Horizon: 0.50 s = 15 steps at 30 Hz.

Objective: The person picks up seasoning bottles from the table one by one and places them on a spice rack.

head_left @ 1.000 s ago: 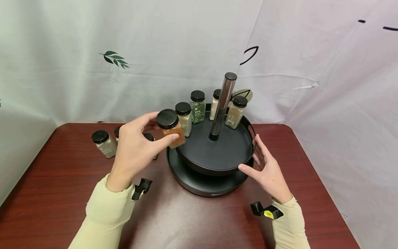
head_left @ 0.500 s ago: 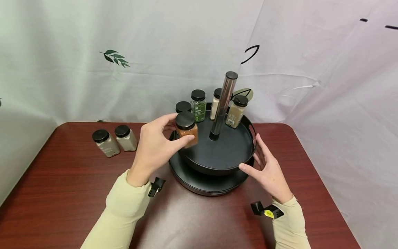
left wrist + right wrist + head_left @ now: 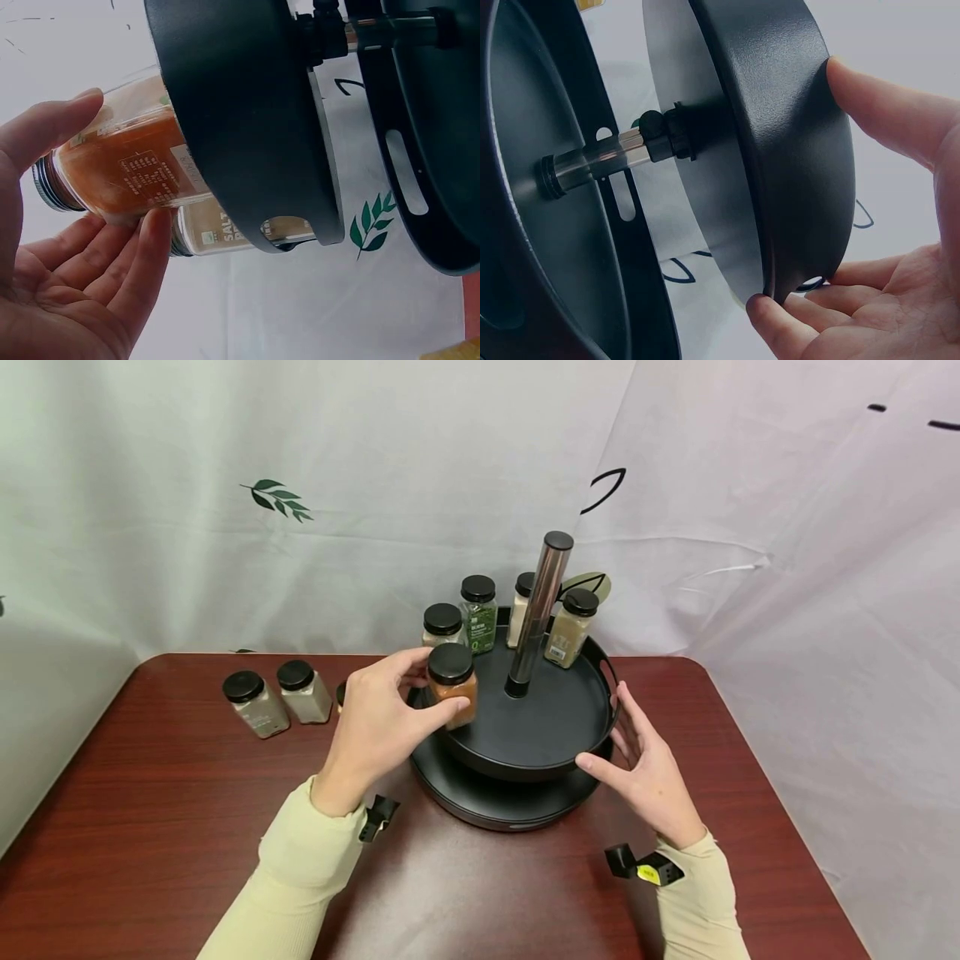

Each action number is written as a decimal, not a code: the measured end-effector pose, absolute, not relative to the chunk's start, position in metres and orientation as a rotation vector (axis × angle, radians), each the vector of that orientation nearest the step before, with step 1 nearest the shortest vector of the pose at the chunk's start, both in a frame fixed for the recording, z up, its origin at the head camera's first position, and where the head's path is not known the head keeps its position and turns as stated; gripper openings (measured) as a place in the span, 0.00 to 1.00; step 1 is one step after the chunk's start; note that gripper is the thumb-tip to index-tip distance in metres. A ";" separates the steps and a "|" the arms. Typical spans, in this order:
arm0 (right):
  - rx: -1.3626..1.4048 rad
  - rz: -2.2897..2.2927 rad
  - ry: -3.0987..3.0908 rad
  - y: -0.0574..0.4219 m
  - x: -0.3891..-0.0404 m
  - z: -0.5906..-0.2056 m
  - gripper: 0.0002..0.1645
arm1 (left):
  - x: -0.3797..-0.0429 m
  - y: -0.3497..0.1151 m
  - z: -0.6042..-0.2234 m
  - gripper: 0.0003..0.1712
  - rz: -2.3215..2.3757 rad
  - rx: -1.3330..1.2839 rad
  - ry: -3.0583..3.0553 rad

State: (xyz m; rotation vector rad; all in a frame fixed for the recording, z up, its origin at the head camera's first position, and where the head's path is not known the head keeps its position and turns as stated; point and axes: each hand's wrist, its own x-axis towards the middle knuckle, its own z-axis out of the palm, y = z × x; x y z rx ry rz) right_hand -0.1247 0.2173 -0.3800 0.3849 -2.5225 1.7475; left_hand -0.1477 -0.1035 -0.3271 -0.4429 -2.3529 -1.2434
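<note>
My left hand [image 3: 378, 718] holds a black-lidded spice jar [image 3: 452, 697] of orange powder between thumb and fingers, at the left side of the upper tray. In the left wrist view, the base of the orange jar [image 3: 131, 161] is hidden behind the tray wall [image 3: 247, 112]. My right hand [image 3: 648, 777] grips the right side of the black two-tier tray [image 3: 525, 735]; in the right wrist view the thumb lies at the rim and the fingers [image 3: 780, 322] at the lower edge. Behind the orange jar, a pale jar [image 3: 442, 625] and a green-labelled jar [image 3: 479, 614] stand on the upper tier.
A tall post [image 3: 538, 610] rises from the tray's middle. Near it stand a cream jar [image 3: 517, 618] and a yellowish jar [image 3: 570, 631]. On the reddish table [image 3: 187, 793], at left, are two pale jars [image 3: 258, 706] and another mostly hidden behind my left hand.
My left hand has carried the orange jar rightward from the tray's left edge to over the upper tier, then slightly down. The right hand stays at the tray's side.
</note>
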 end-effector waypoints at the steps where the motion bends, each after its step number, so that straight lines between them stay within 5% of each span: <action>1: 0.385 1.744 -2.523 0.217 -0.125 -0.380 0.60 | -0.147 -0.104 -0.328 0.29 -1.241 -0.442 -2.358; 15: 0.389 1.743 -2.521 0.218 -0.124 -0.380 0.60 | -0.147 -0.103 -0.337 0.32 -1.260 -0.404 -2.421</action>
